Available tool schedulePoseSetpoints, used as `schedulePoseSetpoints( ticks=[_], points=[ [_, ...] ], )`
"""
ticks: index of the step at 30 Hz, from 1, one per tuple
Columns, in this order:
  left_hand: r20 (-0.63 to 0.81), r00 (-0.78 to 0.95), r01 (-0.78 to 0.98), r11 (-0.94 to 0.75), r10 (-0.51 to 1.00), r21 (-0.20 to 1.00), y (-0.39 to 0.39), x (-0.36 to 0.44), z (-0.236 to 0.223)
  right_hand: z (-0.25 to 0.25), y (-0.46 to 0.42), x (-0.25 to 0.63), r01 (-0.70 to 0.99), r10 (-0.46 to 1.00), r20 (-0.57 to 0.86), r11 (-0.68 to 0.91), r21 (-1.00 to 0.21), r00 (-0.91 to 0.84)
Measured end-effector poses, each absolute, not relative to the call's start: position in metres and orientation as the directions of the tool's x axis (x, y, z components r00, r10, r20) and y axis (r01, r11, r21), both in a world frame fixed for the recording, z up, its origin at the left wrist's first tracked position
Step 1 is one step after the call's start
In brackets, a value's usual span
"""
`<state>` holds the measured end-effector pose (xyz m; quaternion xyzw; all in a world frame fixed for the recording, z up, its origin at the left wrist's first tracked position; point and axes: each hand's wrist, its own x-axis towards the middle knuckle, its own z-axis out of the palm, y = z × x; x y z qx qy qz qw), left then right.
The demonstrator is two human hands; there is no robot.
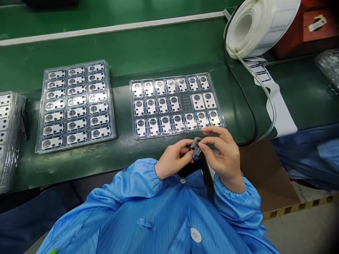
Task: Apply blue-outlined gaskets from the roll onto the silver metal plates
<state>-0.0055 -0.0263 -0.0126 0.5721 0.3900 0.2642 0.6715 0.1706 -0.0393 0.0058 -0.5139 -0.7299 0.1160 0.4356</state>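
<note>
Close to my body, just past the table's front edge, I hold a small flat metal plate point(196, 151) with a blue-black rim, a round opening and dark holes. My left hand point(176, 157) pinches its left edge between thumb and fingers. The thumb and index finger of my right hand point(222, 153) close on its upper right side, the other fingers bent; any thin film between them is too small to tell. Beyond my hands lies a clear plastic tray point(169, 137) of similar plates in rows, one pocket point(186, 102) in the middle row without a plate.
A stack of filled trays point(76, 106) stands left, with another stack point(7, 141) at the far left edge. On the right are a big roll of labels point(261, 28), its backing strip point(283, 109), a dark cable point(245, 95) and a red machine point(307, 31). A cardboard box point(267, 176) sits below.
</note>
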Motion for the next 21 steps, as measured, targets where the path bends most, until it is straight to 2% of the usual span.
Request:
schedulePoseSetpoints(
  ticks=[4,11,16,21],
  points=[
    [-0.198,0.570,0.136,0.146,0.798,0.980,-0.0265,-0.0050,-0.0103,0.0101,-0.0389,0.1719,0.620,0.875,0.475,0.425,-0.660,-0.094],
    [-0.199,0.570,0.199,0.101,0.797,0.975,-0.0279,-0.0034,-0.0098,0.0027,-0.0358,0.1686,0.718,0.845,0.532,0.405,-0.566,-0.057],
    [-0.178,0.569,0.188,0.084,0.803,0.979,-0.0277,-0.0038,-0.0111,0.0025,-0.0366,0.1680,0.784,0.809,0.580,0.420,-0.458,-0.094],
    [-0.155,0.569,0.181,0.061,0.807,0.982,-0.0280,-0.0043,-0.0127,0.0026,-0.0379,0.1685,0.842,0.746,0.642,0.452,-0.295,-0.176]
  ],
)
